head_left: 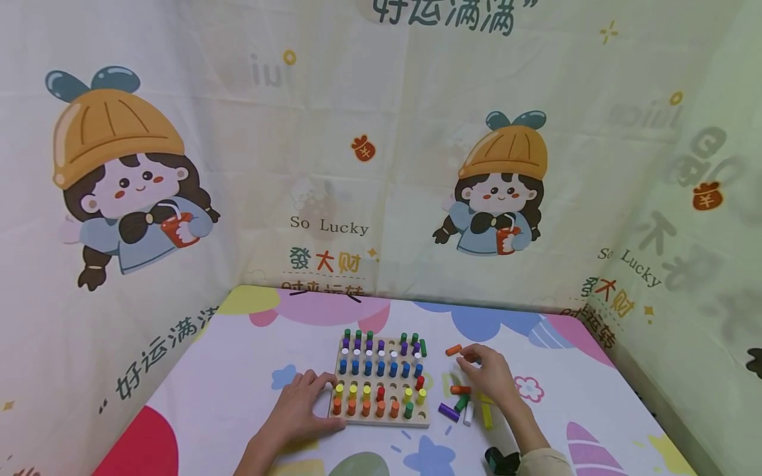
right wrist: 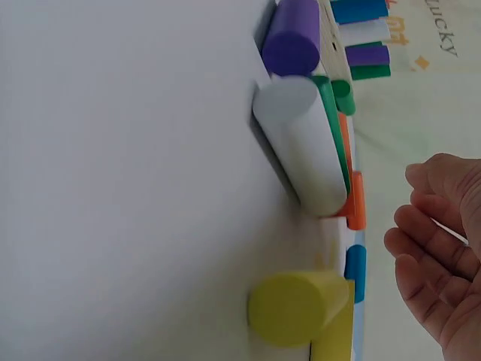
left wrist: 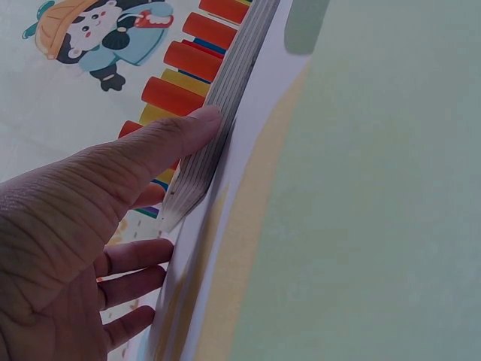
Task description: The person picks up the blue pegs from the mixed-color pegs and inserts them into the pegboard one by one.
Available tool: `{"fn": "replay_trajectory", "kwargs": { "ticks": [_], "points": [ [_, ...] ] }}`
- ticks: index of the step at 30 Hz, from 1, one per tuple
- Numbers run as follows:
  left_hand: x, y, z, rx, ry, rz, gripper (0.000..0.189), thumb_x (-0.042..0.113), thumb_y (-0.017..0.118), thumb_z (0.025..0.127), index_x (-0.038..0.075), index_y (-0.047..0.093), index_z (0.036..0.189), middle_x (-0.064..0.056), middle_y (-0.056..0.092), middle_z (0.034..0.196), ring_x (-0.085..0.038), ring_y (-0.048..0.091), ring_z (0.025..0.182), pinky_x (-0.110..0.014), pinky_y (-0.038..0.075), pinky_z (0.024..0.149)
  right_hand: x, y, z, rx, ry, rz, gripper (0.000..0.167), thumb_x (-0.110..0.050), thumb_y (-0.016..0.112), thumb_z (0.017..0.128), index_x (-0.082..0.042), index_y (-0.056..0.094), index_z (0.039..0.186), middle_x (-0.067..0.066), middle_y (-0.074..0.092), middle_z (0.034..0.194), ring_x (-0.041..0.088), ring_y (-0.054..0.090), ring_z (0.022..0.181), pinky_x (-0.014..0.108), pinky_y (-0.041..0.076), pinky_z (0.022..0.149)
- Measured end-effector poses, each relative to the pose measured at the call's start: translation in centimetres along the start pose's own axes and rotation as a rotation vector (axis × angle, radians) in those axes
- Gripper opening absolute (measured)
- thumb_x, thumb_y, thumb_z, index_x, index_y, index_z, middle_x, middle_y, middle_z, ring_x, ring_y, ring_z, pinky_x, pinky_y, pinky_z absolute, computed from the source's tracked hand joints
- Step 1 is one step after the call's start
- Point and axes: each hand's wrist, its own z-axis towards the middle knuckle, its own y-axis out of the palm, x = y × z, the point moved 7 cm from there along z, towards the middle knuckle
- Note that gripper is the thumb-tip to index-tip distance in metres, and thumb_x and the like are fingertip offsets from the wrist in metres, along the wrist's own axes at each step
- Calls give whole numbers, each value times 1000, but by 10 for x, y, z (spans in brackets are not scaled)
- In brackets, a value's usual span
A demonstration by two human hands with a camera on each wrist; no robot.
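A wooden pegboard (head_left: 387, 422) stands on the table, carrying rows of green, purple, white, blue, yellow and orange pegs, with a few red ones. My left hand (head_left: 300, 406) holds its near left corner, thumb along the front edge and index fingertip at the left side. In the left wrist view the thumb (left wrist: 176, 135) presses the board's side while the other fingers spread beside it. To the right of the board, my right hand (head_left: 488, 371) has its fingertips right at an orange peg (head_left: 454, 350). The right wrist view shows loosely bent fingers (right wrist: 428, 233) with nothing between them.
Loose pegs lie right of the board: purple (head_left: 449, 412), white (head_left: 468, 414), yellow (head_left: 487, 416), green (head_left: 461, 402) and orange (head_left: 460, 390). Another green peg (head_left: 423, 347) is beside the board's far right corner. Printed cloth walls (head_left: 405, 198) surround the table.
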Motion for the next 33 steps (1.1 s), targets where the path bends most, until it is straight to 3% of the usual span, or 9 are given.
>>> {"fn": "replay_trajectory", "kwargs": {
  "ticks": [7,22,33],
  "points": [
    [-1,1,1,-3,-10,-2,70,67,85,66,30,62,121,3,48,97,-20,44,94,-47,41,83,11,-13,0,79,-41,-18,18,-12,78,89,-2,73,103,9,74,96,32,69,94,52,52,88],
    [0,1,0,2,-7,-1,70,67,85,67,31,62,122,3,48,97,-19,44,95,-45,41,83,40,-15,6,54,72,-41,24,-13,77,89,2,70,108,18,73,105,36,67,100,55,52,91],
    [1,0,-1,13,10,6,70,68,85,67,31,61,121,2,49,98,-20,44,95,-46,41,82,44,-12,12,25,94,-42,24,-9,79,86,3,70,106,14,72,97,31,67,91,53,52,89]
  ]
}}
